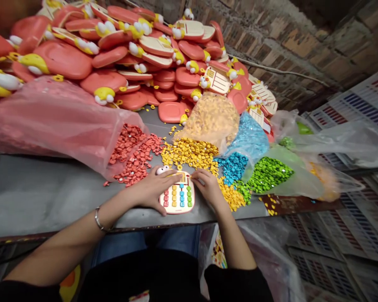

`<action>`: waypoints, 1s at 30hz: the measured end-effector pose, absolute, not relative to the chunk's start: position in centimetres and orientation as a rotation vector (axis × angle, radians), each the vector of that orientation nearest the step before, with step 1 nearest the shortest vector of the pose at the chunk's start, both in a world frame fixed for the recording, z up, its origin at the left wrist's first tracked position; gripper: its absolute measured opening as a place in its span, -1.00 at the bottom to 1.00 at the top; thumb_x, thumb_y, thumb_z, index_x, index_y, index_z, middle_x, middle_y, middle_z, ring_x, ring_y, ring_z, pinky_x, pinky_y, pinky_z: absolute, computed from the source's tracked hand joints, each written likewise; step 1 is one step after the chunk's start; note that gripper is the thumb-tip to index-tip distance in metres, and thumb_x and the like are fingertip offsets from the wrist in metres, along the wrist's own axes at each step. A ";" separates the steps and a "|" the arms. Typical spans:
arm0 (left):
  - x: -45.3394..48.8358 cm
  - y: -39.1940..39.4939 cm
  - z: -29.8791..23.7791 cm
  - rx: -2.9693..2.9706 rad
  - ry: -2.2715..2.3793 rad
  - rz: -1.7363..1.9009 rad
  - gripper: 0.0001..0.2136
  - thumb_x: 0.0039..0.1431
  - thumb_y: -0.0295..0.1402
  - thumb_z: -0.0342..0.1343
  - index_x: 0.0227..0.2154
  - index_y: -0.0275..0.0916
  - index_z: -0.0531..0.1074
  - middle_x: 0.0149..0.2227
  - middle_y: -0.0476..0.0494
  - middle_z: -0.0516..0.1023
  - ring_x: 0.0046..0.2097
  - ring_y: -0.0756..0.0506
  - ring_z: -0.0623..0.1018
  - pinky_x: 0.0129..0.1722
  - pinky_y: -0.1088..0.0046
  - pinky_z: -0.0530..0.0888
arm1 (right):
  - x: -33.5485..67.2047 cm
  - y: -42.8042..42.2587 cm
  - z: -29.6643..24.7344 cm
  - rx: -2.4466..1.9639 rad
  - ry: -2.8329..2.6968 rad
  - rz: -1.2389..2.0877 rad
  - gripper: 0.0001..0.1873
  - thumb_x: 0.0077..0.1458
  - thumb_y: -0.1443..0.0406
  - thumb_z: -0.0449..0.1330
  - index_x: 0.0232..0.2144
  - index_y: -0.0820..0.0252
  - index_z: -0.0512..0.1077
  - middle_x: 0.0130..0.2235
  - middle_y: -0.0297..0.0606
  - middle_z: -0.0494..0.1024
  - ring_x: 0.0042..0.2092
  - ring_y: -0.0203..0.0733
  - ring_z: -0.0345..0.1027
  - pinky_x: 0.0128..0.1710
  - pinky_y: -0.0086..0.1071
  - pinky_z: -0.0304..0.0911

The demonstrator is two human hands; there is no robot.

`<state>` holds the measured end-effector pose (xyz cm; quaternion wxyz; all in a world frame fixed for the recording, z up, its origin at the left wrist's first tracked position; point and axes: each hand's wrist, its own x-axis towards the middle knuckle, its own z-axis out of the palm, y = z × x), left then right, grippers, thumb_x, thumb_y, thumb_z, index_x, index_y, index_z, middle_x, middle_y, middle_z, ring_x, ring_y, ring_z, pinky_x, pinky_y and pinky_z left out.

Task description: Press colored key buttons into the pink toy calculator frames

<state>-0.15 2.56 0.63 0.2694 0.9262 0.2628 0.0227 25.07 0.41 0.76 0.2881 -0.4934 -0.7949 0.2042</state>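
A cream toy board (178, 206) with a red rim and bulging white eyes lies on the grey table in front of me. Small red, yellow, blue and green square pieces sit on it in upright columns. My left hand (148, 188) holds the board by its left side, fingers reaching over its upper part and thumb at the lower left edge. At the upper right corner, my right hand (208, 188) has its fingers pinched together close to the board. Whatever may be between those fingertips is hidden.
Loose red pieces (135, 155) spill from a large clear bag (59, 126) at left. Yellow pieces (189, 152), blue pieces (234, 167) and green pieces (271, 173) lie beyond and right of the board. Red-backed toy boards (170, 84) are heaped behind, against a brick wall (255, 37).
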 end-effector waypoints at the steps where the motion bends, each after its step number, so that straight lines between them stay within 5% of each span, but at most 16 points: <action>1: -0.1 2.6 0.6 2.493 0.702 0.068 0.02 -0.05 0.07 0.22 0.35 -0.10 -0.24 0.38 -0.25 -0.05 0.38 -0.31 -0.04 0.25 0.04 -0.20 | 24.8 1.2 0.9 -1.302 -2.169 0.581 -0.86 0.20 0.37 0.11 -0.37 0.13 0.45 -0.26 -0.20 0.51 -0.20 -0.16 0.41 -0.16 -0.29 0.33; 16: -0.3 2.7 -0.2 2.439 0.661 0.146 0.05 -0.08 0.04 0.26 0.35 -0.10 -0.25 0.39 -0.24 -0.08 0.38 -0.32 -0.05 0.26 0.03 -0.24 | 25.2 5.3 1.1 -1.326 -2.277 0.932 -0.91 0.06 0.39 0.24 -0.48 0.19 0.48 -0.40 -0.27 0.53 -0.32 -0.19 0.41 -0.28 -0.35 0.30; 21: -0.3 2.8 -0.4 2.453 0.648 0.149 0.03 -0.08 0.06 0.26 0.35 -0.13 -0.19 0.38 -0.28 -0.05 0.37 -0.34 -0.04 0.26 0.01 -0.23 | 25.0 8.4 1.5 -1.401 -2.247 1.417 -0.82 -0.08 0.42 0.31 -0.34 0.19 0.47 -0.42 -0.34 0.55 -0.36 -0.23 0.44 -0.36 -0.39 0.33; 30: 0.0 2.9 -0.7 2.390 0.641 0.130 0.06 -0.11 0.05 0.28 0.36 -0.12 -0.19 0.38 -0.27 -0.04 0.36 -0.38 -0.01 0.26 0.00 -0.24 | 23.6 12.0 1.6 -1.315 -2.550 1.561 -0.79 -0.28 0.51 0.37 -0.54 0.19 0.48 -0.55 -0.43 0.53 -0.46 -0.28 0.42 -0.44 -0.46 0.25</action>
